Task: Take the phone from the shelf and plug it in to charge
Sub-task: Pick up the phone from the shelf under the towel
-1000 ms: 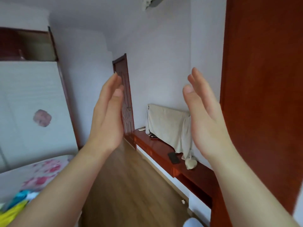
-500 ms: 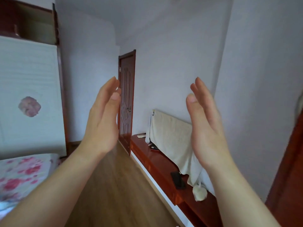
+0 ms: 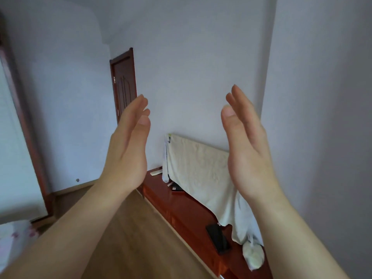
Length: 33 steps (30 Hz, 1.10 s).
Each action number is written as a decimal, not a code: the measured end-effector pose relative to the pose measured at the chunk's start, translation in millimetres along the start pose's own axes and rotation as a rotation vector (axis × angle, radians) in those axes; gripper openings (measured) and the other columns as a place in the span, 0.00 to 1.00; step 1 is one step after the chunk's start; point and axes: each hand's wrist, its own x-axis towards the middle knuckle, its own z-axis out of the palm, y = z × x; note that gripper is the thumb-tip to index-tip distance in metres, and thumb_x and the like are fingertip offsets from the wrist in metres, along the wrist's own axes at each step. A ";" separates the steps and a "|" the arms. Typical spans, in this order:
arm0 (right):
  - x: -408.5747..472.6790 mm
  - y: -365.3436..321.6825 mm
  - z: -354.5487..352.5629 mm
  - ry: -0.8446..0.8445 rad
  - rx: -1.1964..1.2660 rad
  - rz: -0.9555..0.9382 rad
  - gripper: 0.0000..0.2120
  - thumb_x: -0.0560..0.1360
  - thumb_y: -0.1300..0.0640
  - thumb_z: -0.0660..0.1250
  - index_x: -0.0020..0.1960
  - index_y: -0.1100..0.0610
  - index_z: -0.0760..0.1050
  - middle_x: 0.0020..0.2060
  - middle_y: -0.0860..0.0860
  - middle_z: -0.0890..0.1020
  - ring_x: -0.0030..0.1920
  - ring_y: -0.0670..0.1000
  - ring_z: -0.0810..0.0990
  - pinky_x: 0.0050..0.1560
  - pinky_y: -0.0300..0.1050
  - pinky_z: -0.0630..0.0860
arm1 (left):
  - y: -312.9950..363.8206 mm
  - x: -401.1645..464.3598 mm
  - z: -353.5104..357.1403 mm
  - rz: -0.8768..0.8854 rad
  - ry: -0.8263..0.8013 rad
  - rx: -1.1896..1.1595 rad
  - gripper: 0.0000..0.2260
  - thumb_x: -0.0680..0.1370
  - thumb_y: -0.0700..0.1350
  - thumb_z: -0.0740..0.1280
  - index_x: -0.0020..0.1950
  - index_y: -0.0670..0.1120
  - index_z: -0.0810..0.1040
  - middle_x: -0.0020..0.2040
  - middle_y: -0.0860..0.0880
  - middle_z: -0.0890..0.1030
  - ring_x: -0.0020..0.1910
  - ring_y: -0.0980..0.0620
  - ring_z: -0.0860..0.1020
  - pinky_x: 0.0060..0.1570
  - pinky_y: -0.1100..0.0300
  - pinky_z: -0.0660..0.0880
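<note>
A black phone (image 3: 218,239) lies flat on a low red-brown wooden shelf (image 3: 187,210) that runs along the right wall. My left hand (image 3: 128,146) and my right hand (image 3: 247,146) are raised in front of me, palms facing each other, fingers straight, holding nothing. Both hands are well above the shelf and apart from the phone, which lies below my right forearm. No charger or cable can be made out.
A cream cloth (image 3: 201,174) drapes over something standing on the shelf, with a knotted white end (image 3: 253,256) next to the phone. Small dark items (image 3: 177,188) and a white object (image 3: 156,172) lie farther along. A brown door (image 3: 123,85) stands behind; wood floor (image 3: 141,238) in the middle; bed corner (image 3: 14,236) at left.
The view has turned to the right and toward the shelf; the wardrobe and bed slid out at the left and the red panel at the right is gone. My hands kept their raised pose.
</note>
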 end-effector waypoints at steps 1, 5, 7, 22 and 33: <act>10.9 18.0 -0.1 0.007 0.003 -0.006 0.31 0.78 0.35 0.59 0.81 0.39 0.63 0.77 0.35 0.70 0.70 0.26 0.66 0.62 0.20 0.63 | -17.0 10.0 8.4 0.003 -0.003 -0.005 0.20 0.81 0.62 0.57 0.73 0.66 0.69 0.73 0.65 0.74 0.72 0.63 0.73 0.76 0.50 0.66; 58.0 94.5 -1.7 0.039 0.017 -0.013 0.32 0.77 0.34 0.59 0.80 0.40 0.64 0.77 0.35 0.71 0.70 0.26 0.66 0.64 0.22 0.62 | -88.7 55.0 46.0 0.008 -0.037 -0.040 0.21 0.80 0.62 0.57 0.74 0.65 0.68 0.73 0.63 0.74 0.73 0.62 0.73 0.75 0.52 0.66; 85.7 129.6 -2.4 0.058 0.017 -0.001 0.31 0.78 0.35 0.60 0.80 0.40 0.64 0.76 0.35 0.71 0.69 0.26 0.66 0.64 0.22 0.62 | -123.9 83.3 66.7 0.011 -0.055 -0.034 0.24 0.81 0.63 0.56 0.77 0.62 0.67 0.74 0.65 0.74 0.73 0.63 0.73 0.73 0.55 0.66; 218.1 303.2 -8.9 0.199 -0.154 0.045 0.28 0.81 0.41 0.60 0.80 0.43 0.65 0.76 0.37 0.71 0.69 0.25 0.67 0.64 0.22 0.62 | -324.9 214.5 193.4 -0.024 -0.240 -0.204 0.23 0.82 0.59 0.56 0.77 0.61 0.67 0.76 0.62 0.73 0.74 0.62 0.72 0.76 0.50 0.66; 184.9 360.0 -22.8 0.548 -0.561 0.145 0.31 0.79 0.37 0.60 0.80 0.45 0.65 0.76 0.40 0.72 0.72 0.35 0.71 0.70 0.37 0.67 | -425.9 202.6 312.3 -0.051 -0.606 -0.632 0.23 0.82 0.58 0.57 0.77 0.57 0.67 0.76 0.58 0.73 0.75 0.58 0.72 0.74 0.53 0.68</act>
